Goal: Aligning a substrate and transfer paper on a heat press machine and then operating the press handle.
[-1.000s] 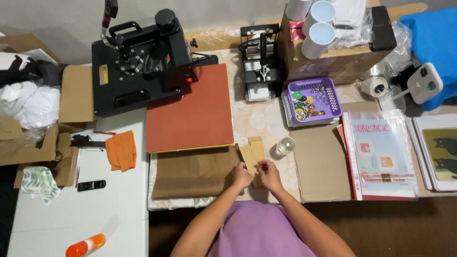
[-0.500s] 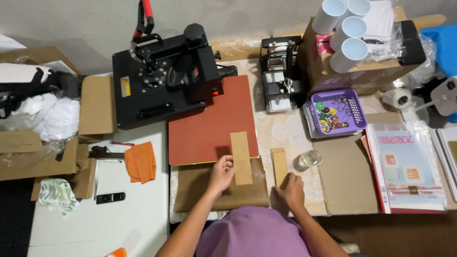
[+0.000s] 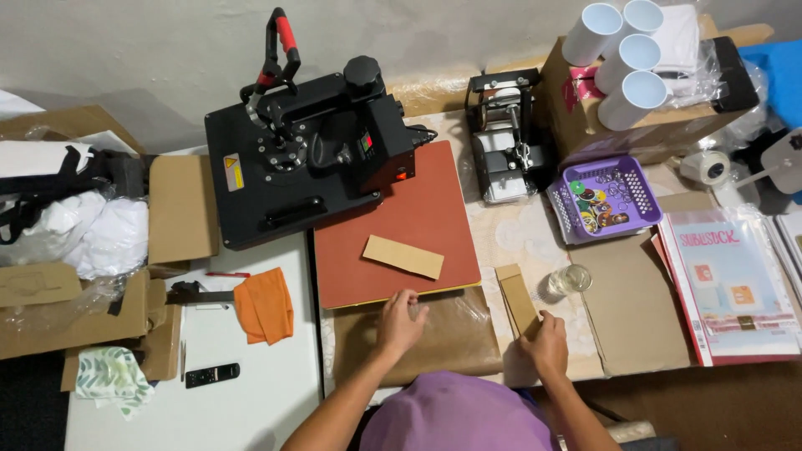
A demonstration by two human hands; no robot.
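Here, left hand [image 3: 399, 321] rests loosely open on brown paper [image 3: 451, 342]; right hand's [image 3: 547, 344] grip holds cardboard strip [image 3: 516, 299].

Tan card strip [image 3: 403, 256], red-brown press pad [image 3: 418, 217]

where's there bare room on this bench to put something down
Free: the red pad around the tan strip, the brown sheet between both hands, and the white tabletop below the orange cloth. Crowded: around the purple basket and glass.
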